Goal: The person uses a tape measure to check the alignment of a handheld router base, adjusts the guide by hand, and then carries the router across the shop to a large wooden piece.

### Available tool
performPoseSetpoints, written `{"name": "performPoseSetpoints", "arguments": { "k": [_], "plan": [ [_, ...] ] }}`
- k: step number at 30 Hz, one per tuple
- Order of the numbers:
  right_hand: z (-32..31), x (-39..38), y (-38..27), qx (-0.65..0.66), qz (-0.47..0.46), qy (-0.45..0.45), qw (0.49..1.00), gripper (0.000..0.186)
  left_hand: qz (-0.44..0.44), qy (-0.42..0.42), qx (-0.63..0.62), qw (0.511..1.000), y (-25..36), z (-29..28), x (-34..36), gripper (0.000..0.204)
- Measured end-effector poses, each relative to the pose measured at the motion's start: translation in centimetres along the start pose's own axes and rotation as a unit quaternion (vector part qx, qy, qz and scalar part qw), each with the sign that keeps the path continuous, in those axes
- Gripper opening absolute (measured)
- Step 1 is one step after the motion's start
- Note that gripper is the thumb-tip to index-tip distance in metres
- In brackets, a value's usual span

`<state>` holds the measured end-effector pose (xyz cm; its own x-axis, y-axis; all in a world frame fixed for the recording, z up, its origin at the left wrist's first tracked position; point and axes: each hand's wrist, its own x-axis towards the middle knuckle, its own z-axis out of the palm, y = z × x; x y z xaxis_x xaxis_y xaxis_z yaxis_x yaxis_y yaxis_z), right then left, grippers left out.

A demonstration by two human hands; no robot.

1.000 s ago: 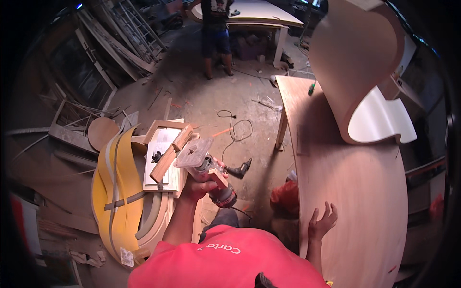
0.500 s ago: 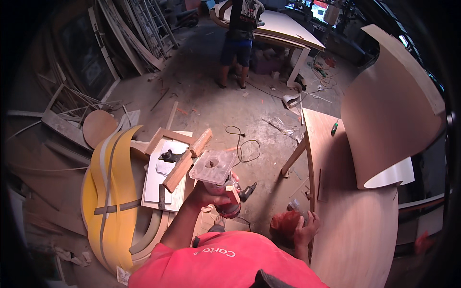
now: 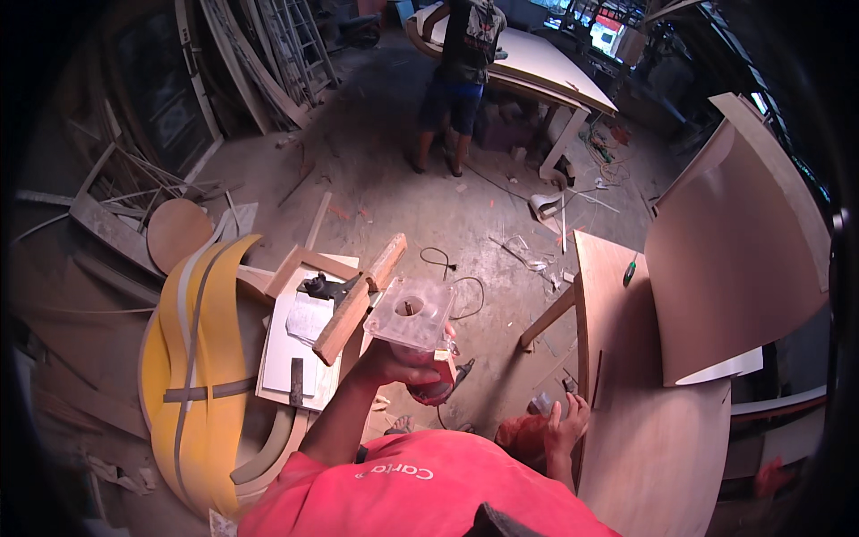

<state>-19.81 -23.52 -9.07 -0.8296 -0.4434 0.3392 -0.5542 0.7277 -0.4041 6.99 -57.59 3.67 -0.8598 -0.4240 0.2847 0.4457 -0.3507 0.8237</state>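
Observation:
My left hand [image 3: 407, 370] grips a router with a clear plastic base [image 3: 409, 313] turned upward, its round opening showing a bit inside; a small wood block sits on its side. My right hand [image 3: 565, 428], fingers apart and slightly bent, is at the plywood table's left edge, over a red plastic bag [image 3: 517, 435] and near a small dark item [image 3: 567, 386]. Left of the router, a wooden bar [image 3: 353, 309] lies across white boards [image 3: 284, 367] with papers [image 3: 309, 315] and a black fitting [image 3: 318, 286]. A power tool [image 3: 463, 370] on the floor is partly hidden.
A plywood table [image 3: 649, 447] on my right bears a large curved panel [image 3: 734, 251] and a screwdriver [image 3: 630, 272]. Yellow curved pieces [image 3: 179, 358] lie left. A cord [image 3: 474, 304] loops on the floor. A co-worker [image 3: 456, 80] stands at a far table [image 3: 555, 63]. Timber leans back left [image 3: 250, 54].
The scene has shifted as my head moved. My right hand has come down from over the plywood table to its left edge. The router's clear base faces further upward.

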Motion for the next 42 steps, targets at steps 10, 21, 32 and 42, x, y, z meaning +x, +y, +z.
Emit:
{"name": "performPoseSetpoints", "arguments": {
  "k": [10, 21, 32, 42],
  "plan": [
    [0.5, 1.0, 0.7, -0.002, 0.008, 0.022, 1.0, 0.04, 0.004, -0.016, -0.002, 1.0, -0.4, 0.1, 1.4, 0.088],
    [0.3, -0.9, 1.5, 0.001, 0.034, 0.024, 0.999, 0.039, -0.015, -0.027, -0.013, 0.999, -2.7, -0.1, 2.1, 0.086],
    [3.3, -1.9, 3.2, 0.033, 0.018, -0.035, 0.999, 0.035, 0.032, 0.02, -0.051, 0.998, -5.7, -0.7, 9.0, 0.079],
    [9.6, 8.3, 6.1, 0.182, -0.004, -0.176, 0.967, 0.027, 0.116, 0.039, -0.03, 0.992, -6.3, -0.2, 20.6, 0.079]
  ]
}}
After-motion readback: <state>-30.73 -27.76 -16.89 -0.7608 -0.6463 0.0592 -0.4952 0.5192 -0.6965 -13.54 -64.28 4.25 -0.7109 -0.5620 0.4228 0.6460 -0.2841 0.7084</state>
